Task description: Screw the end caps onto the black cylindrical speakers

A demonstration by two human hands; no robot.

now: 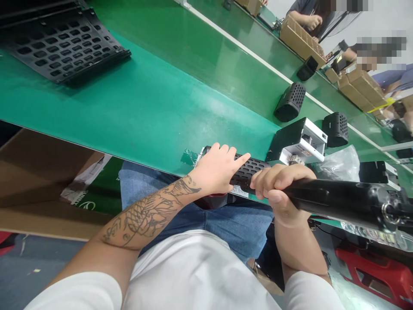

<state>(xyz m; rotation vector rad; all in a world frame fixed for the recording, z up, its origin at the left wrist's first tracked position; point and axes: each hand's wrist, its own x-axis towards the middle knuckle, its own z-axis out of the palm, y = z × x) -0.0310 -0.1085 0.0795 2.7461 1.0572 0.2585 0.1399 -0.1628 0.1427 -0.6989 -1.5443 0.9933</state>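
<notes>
Nearest, the right hand (280,186) is wrapped tight around the handle of a black power tool (348,201) that runs off to the right, its tip meeting the end of a black perforated housing (250,168) at the near edge of the green desk (145,107). The left hand (217,168) lies flat across that housing, fingers spread and forefinger stretched along it, pressing it down rather than gripping it. To my eye this piece is in the middle of being fastened: tool on, part steadied, not yet released. Just beyond to the right lies an open black and white unit (298,142), and farther along two finished-looking perforated housings (291,101) wait on the belt. Far left rests a black slotted tray (64,45); far right, other people work over cardboard boxes (300,38).
</notes>
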